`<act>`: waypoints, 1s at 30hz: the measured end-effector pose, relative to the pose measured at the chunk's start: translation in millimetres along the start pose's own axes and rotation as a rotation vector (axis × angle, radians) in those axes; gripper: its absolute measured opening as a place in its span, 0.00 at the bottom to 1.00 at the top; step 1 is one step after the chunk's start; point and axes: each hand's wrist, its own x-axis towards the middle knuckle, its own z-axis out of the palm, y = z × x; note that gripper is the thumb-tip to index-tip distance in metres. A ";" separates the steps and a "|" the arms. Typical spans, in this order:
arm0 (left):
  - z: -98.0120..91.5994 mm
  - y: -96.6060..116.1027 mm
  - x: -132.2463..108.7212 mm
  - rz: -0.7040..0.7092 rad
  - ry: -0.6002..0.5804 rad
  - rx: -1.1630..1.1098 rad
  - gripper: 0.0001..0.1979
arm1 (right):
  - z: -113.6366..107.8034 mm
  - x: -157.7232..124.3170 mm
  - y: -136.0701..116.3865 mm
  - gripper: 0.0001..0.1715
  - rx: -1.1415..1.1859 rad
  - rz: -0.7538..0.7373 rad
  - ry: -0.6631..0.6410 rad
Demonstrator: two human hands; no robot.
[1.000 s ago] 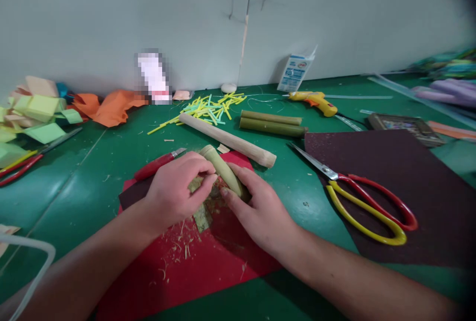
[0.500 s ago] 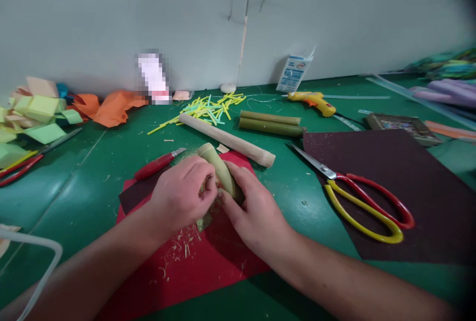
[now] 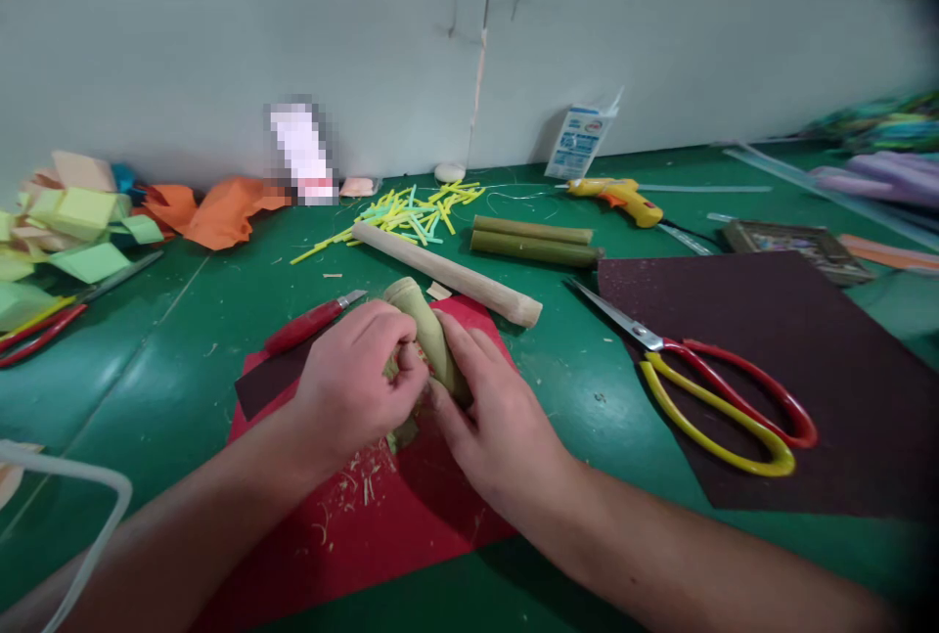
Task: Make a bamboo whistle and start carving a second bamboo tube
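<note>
A short pale-green bamboo tube (image 3: pixel 425 315) is tilted above a red sheet (image 3: pixel 411 525), its upper end pointing away from me. My right hand (image 3: pixel 488 398) is wrapped around its right side, thumb low and fingers behind. Close against the tube's left side, my left hand (image 3: pixel 367 374) is curled with thumb and fingers pinched together; what lies in that pinch is hidden. A bit of something reddish and patterned shows between the two hands. Pale shavings (image 3: pixel 367 486) are scattered on the red sheet below. Just beyond my left hand lies a red-handled craft knife (image 3: pixel 304 328).
A peeled bamboo stick (image 3: pixel 447 273), green bamboo pieces (image 3: pixel 535 247) and cut yellow straws (image 3: pixel 411 212) lie ahead. To the right, scissors (image 3: pixel 704 388) rest partly on a dark sheet (image 3: pixel 828 398). A yellow glue gun (image 3: pixel 616 198) is near the wall; folded papers (image 3: pixel 80 222) sit left.
Both hands and the bamboo tube have shifted very slightly left, the tube's upper end a touch further up. The grips look the same.
</note>
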 end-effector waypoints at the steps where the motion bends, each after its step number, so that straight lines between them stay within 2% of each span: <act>1: -0.1 -0.8 -0.1 0.004 0.001 -0.003 0.06 | 0.3 0.0 0.0 0.32 0.002 0.000 0.000; 13: 0.4 -6.7 -0.2 0.083 -0.042 -0.047 0.05 | -0.4 0.6 2.9 0.32 0.065 0.053 -0.011; 30: 2.2 -7.4 -2.6 0.125 -0.008 0.014 0.06 | 0.3 -0.1 2.8 0.30 0.032 0.041 -0.022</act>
